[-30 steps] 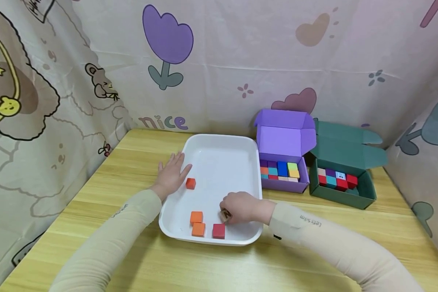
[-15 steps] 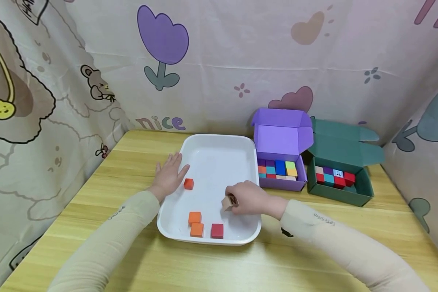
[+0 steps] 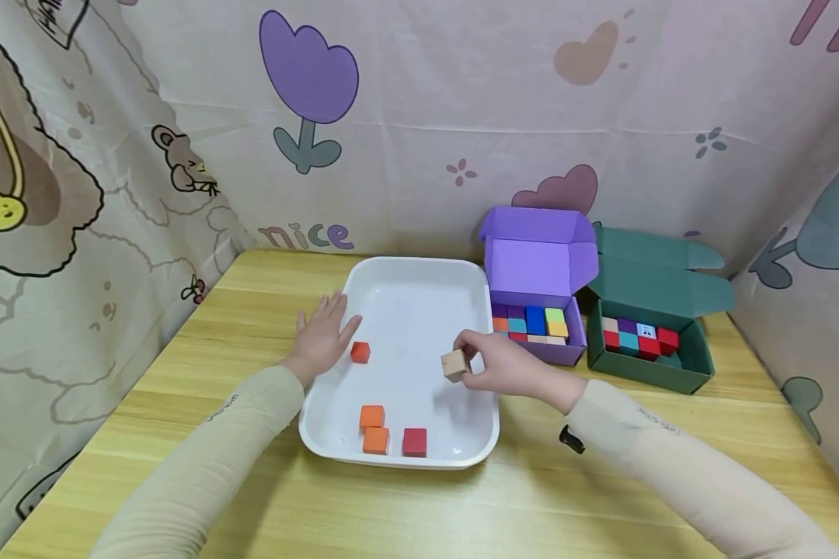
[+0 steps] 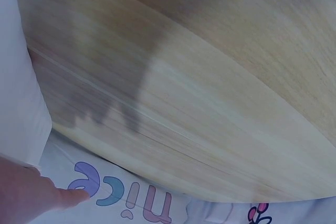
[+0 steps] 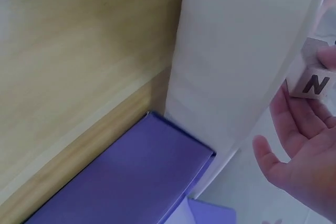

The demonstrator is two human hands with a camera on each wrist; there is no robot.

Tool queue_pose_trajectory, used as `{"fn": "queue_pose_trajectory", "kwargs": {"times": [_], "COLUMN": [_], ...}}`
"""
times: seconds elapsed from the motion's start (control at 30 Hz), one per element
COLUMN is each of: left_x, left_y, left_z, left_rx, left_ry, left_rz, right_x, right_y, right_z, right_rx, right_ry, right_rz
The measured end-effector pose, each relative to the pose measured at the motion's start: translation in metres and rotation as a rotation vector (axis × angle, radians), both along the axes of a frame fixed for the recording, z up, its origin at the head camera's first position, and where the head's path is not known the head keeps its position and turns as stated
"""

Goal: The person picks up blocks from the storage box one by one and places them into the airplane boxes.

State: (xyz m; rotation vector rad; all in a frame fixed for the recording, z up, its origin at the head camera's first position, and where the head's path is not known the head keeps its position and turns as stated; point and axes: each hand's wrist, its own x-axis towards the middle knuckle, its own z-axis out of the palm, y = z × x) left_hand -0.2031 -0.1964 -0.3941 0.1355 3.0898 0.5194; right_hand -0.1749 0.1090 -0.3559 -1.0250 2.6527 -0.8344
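Observation:
My right hand (image 3: 498, 363) pinches a plain wooden letter block (image 3: 454, 366) above the right part of the white tray (image 3: 426, 283). In the right wrist view that block (image 5: 314, 83) shows a dark letter N. Fingers spread, my left hand (image 3: 319, 339) rests on the tray's left rim. Just right of it lies a small red-orange cube (image 3: 360, 352). Two orange cubes, one upper (image 3: 372, 418) and one lower (image 3: 375, 441), touch near the tray's front. Beside them sits a red cube (image 3: 415, 442). The left wrist view catches only part of my left hand (image 4: 31, 195).
Right of the tray stands a lidded purple box (image 3: 541, 353), lid raised, with several coloured cubes inside. A green box (image 3: 646, 375), lid also raised, holds several more blocks farther right. Behind the wooden table (image 3: 266, 497) hangs a printed curtain (image 3: 412, 116).
My right hand has lifted the wooden block off the tray floor, moving up and to the right while turning it. My left hand stays on the rim. The cubes in the tray lie as before.

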Motion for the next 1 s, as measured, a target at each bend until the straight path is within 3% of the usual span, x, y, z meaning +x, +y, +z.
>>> {"fn": "queue_pose_trajectory", "kwargs": {"times": [0.2, 0.47, 0.8, 1.0], "left_x": [-0.001, -0.004, -0.001, -0.001], "left_y": [0.001, -0.002, -0.002, 0.000], "left_z": [0.000, -0.004, -0.002, 0.000], "left_rx": [0.004, 0.012, 0.011, 0.006], "left_ry": [-0.007, 0.006, -0.003, -0.009], "left_rz": [0.002, -0.003, -0.007, -0.007], "right_x": [-0.002, -0.003, -0.007, -0.011], "right_y": [0.013, 0.039, 0.088, 0.126], "right_z": [0.004, 0.014, 0.023, 0.033], "right_rx": [-0.021, -0.053, -0.032, 0.027], "right_ry": [-0.032, 0.011, -0.030, 0.015], "right_rz": [-0.036, -0.033, -0.174, -0.260]}}
